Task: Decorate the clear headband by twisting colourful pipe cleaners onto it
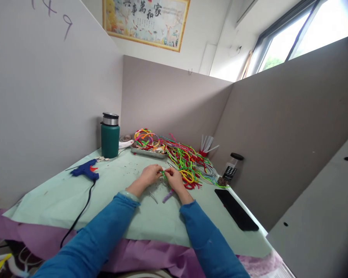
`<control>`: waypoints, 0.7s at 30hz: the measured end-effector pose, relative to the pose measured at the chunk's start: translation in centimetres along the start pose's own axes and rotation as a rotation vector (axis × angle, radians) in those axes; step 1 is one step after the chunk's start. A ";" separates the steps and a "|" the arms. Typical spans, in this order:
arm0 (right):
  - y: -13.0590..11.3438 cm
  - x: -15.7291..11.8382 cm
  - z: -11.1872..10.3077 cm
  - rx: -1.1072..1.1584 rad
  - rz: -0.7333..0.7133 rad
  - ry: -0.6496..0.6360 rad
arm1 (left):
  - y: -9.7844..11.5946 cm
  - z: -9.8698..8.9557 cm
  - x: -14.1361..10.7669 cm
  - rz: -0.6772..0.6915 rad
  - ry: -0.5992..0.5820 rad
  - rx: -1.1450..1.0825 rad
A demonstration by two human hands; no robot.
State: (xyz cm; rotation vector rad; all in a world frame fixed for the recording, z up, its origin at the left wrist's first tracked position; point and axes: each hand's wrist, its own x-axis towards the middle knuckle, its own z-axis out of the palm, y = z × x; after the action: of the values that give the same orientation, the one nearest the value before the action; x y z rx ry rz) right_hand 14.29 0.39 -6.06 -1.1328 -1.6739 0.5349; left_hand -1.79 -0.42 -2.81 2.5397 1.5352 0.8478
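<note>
My left hand [150, 175] and my right hand [174, 179] meet over the middle of the table, fingers pinched together. Between their fingertips shows a short bit of green pipe cleaner [163, 175], gripped by both. Most of it is hidden by the fingers. Below the hands, a purple fuzzy piece [168, 196] lies on the pale green cloth, with a thin grey tool [153, 197], perhaps tweezers, to its left. Just beyond my right hand spreads a heap of red, green and yellow pipe cleaners [188, 154].
A metal tray [149, 153] of coloured pieces sits at the back. On the left stand a green bottle [110, 137] and a blue glue gun [85, 170] with its cord trailing forward. To the right are a black phone-like slab [236, 209], a black-lidded container [232, 168] and white sticks [206, 143]. Partitions enclose the table.
</note>
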 end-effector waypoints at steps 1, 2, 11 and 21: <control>0.1 0.0 0.0 -0.005 -0.003 0.003 | 0.0 0.1 0.1 0.004 0.002 -0.006; 0.1 0.0 0.0 -0.009 -0.004 -0.001 | -0.1 0.1 0.1 0.005 0.003 -0.012; 0.0 -0.2 0.1 -0.007 -0.003 -0.058 | -0.7 0.5 0.8 -0.172 -0.027 -0.243; -0.6 -0.4 0.0 0.003 -0.030 -0.076 | -0.5 0.2 0.5 -0.471 -0.156 -0.801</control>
State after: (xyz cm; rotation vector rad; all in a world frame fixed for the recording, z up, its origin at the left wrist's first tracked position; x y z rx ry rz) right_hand 14.03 -0.22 -5.78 -1.0949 -1.7525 0.5678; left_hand -1.92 0.26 -2.93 1.5644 1.2945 0.9147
